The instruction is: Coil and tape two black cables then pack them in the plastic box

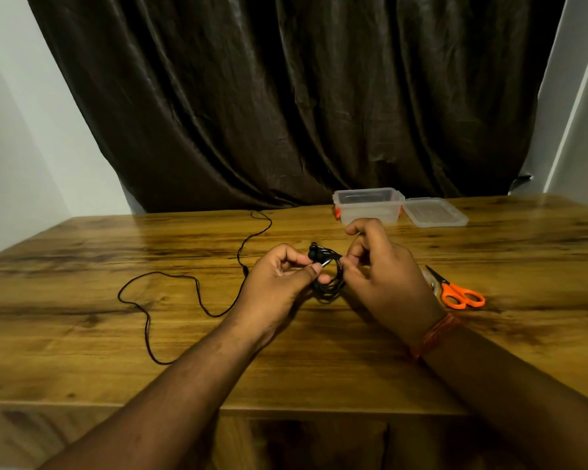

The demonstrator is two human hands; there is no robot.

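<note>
At the centre of the table, the left hand (279,276) pinches a small coiled black cable (330,283), thumb and fingers clamped on the bundle with its earbud tips poking up. Right against it, the right hand (384,276) has fingers curled at the coil's other side, seemingly working a shiny strip, likely tape, around the loops; exactly what it pinches I cannot tell.

So, judging the score: one cable coiled and apparently mid-taping, not yet packed. The second black cable (197,293) lies loose and uncoiled, sprawling across the wooden table (82,334) to the left, one end running toward the far edge. That one needs coiling, taping and packing.

Just right of the hands, orange-handled scissors (455,291) lie flat, with something pale, maybe a tape roll, half hidden behind the right hand.

Farther off, right of centre, the clear plastic box (369,205) stands open with orange clips; nothing appears to be inside it. Its lid (435,212) lies touching it on the right. Behind hangs a dark curtain (286,96).
</note>
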